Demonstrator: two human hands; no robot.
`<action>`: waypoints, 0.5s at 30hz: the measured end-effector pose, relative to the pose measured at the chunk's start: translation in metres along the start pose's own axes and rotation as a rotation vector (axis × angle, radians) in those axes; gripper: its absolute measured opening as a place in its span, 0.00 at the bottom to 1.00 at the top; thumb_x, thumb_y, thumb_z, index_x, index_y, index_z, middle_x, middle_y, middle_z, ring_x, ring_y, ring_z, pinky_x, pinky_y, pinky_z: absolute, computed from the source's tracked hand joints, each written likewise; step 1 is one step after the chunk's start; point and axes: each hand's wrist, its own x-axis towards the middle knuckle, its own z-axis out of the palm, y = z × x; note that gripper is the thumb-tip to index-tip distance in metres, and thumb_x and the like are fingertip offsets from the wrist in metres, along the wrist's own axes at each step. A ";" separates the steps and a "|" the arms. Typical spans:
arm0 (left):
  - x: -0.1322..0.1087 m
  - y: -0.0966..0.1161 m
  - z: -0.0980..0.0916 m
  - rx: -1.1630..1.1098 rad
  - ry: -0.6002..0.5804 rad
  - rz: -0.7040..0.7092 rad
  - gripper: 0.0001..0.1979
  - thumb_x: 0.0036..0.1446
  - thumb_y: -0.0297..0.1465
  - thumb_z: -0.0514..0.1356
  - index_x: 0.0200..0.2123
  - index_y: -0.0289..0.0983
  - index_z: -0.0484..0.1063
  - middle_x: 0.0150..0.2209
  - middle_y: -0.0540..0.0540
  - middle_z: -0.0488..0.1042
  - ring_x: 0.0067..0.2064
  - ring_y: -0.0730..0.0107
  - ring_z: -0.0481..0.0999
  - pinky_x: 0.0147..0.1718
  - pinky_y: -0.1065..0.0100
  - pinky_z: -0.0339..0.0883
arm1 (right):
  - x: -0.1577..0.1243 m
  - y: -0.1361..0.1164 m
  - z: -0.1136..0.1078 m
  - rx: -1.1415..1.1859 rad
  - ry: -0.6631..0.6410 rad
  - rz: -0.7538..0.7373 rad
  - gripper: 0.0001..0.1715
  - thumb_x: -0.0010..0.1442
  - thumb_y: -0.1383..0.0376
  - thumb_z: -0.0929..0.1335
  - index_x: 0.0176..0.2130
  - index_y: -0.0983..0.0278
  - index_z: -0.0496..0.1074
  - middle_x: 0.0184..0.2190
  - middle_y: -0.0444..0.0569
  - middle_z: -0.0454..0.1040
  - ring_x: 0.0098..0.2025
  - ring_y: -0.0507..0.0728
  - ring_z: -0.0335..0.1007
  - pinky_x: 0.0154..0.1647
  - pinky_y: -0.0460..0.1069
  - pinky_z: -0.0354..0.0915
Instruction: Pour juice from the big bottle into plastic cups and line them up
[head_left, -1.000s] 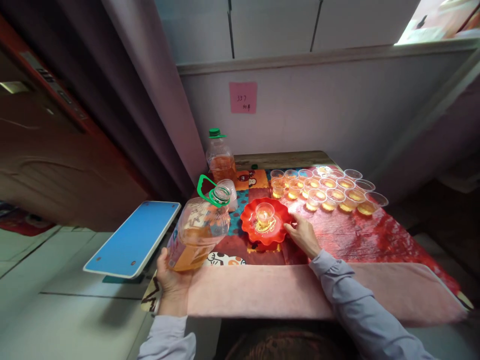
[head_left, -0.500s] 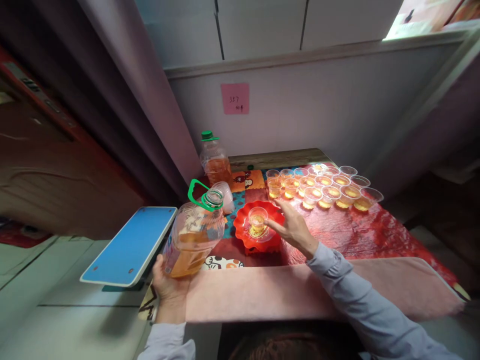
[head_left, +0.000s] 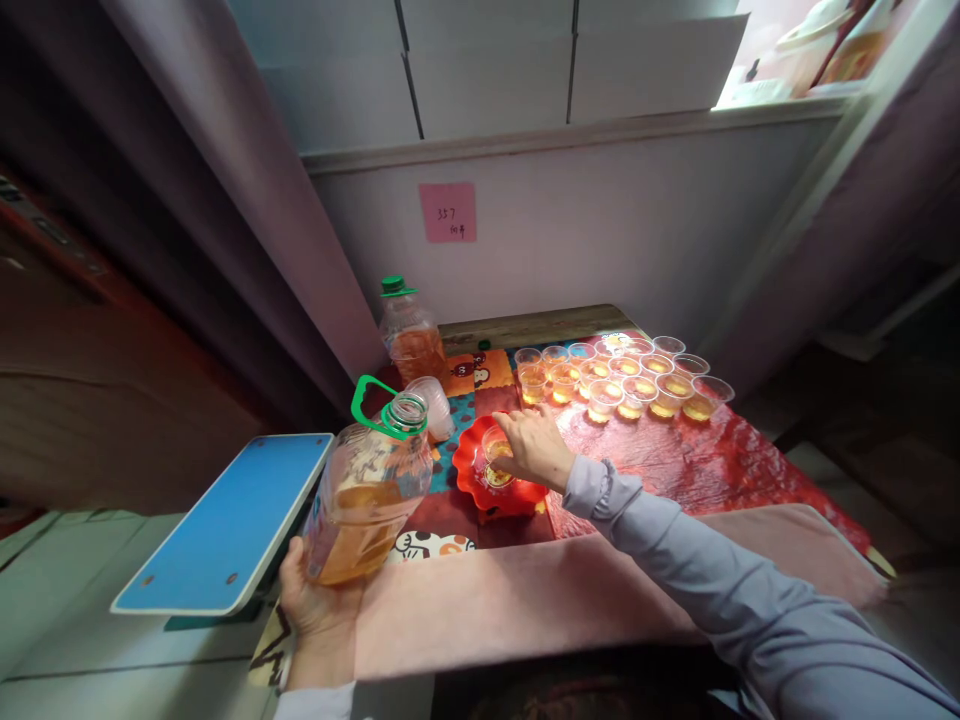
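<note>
My left hand [head_left: 319, 605] is wrapped round the lower part of a large clear jug [head_left: 367, 500], uncapped, with a green handle and amber liquid inside. The jug leans to the right. My right hand [head_left: 534, 447] has its fingers around a small clear cup [head_left: 496, 445] that stands in a red wavy-edged bowl [head_left: 469, 478]; the fingers cover part of the cup. Rows of clear cups [head_left: 637, 390] holding yellow liquid stand on the red cover to the right. A stack of clear cups [head_left: 433, 405] is behind the jug.
A second jug [head_left: 416, 345] with a green cap stands at the back left. Beside the table on the left is a blue board [head_left: 225, 525]. A pink cloth [head_left: 525, 600] lies along the front edge. The wall [head_left: 555, 240] rises behind.
My right hand has closed in on the cup in the red bowl, its fingers now round it. The view has shifted slightly; my left hand still holds the jug.
</note>
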 end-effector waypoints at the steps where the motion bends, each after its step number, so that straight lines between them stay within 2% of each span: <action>1: 0.000 0.000 -0.001 -0.016 -0.004 -0.011 0.27 0.58 0.44 0.62 0.57 0.39 0.80 0.47 0.40 0.85 0.45 0.49 0.84 0.49 0.46 0.79 | 0.001 -0.001 0.000 -0.006 -0.005 -0.005 0.39 0.65 0.53 0.76 0.67 0.68 0.71 0.55 0.65 0.82 0.58 0.72 0.77 0.65 0.65 0.58; 5: 0.000 0.001 -0.003 -0.045 -0.034 -0.034 0.26 0.60 0.43 0.61 0.58 0.39 0.79 0.47 0.40 0.86 0.45 0.47 0.84 0.48 0.45 0.80 | 0.003 -0.005 0.001 0.004 -0.001 -0.016 0.42 0.64 0.58 0.76 0.70 0.71 0.68 0.55 0.66 0.82 0.58 0.72 0.78 0.68 0.67 0.57; 9: 0.002 0.000 -0.003 -0.063 -0.011 -0.004 0.27 0.58 0.42 0.63 0.60 0.41 0.80 0.48 0.41 0.86 0.46 0.49 0.84 0.49 0.48 0.81 | 0.005 0.001 -0.001 0.096 0.086 -0.011 0.47 0.62 0.56 0.79 0.71 0.70 0.67 0.56 0.66 0.82 0.59 0.72 0.79 0.70 0.69 0.57; 12: 0.002 -0.001 -0.002 -0.052 -0.040 -0.005 0.29 0.59 0.43 0.62 0.61 0.40 0.80 0.51 0.40 0.86 0.46 0.49 0.85 0.46 0.49 0.82 | 0.008 0.022 -0.012 0.234 0.167 0.030 0.47 0.62 0.52 0.79 0.71 0.64 0.67 0.57 0.62 0.84 0.59 0.70 0.80 0.68 0.67 0.63; 15: 0.000 -0.001 -0.002 -0.025 -0.081 0.003 0.28 0.59 0.42 0.61 0.60 0.38 0.80 0.49 0.39 0.86 0.46 0.47 0.85 0.41 0.49 0.83 | 0.011 0.057 -0.025 0.344 0.225 0.084 0.48 0.62 0.50 0.79 0.72 0.63 0.65 0.55 0.59 0.85 0.56 0.68 0.83 0.59 0.62 0.71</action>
